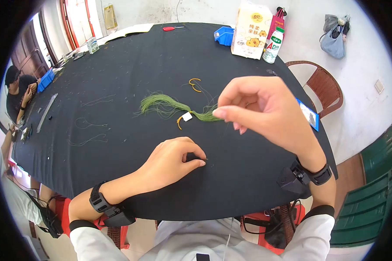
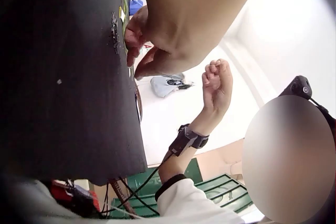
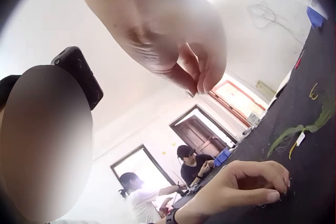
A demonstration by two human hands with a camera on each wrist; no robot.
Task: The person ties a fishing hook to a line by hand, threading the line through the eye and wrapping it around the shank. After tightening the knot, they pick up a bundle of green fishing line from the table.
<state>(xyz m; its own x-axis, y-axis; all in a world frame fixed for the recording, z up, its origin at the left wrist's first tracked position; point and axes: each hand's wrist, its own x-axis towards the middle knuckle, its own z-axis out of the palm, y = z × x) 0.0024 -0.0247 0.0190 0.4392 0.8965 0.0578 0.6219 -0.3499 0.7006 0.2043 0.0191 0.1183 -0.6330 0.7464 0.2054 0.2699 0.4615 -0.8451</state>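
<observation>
My left hand is low over the black tablecloth, thumb and index finger pinching a tiny end of a thin strand. Raised to the right, my right hand brings thumb and index finger together in a pinch; a faint thin thread shows below it, mostly lost against the cloth. Behind the hands lies a bundle of fine green threads, tied in the middle, with a white tag and a yellow tie. The right hand overlaps the bundle's right end in the head view.
Another yellow tie lies beyond the bundle. Thin looped strands rest on the left. At the back are red-handled scissors, a blue bin, a tissue pack and a bottle. Another person sits at far left.
</observation>
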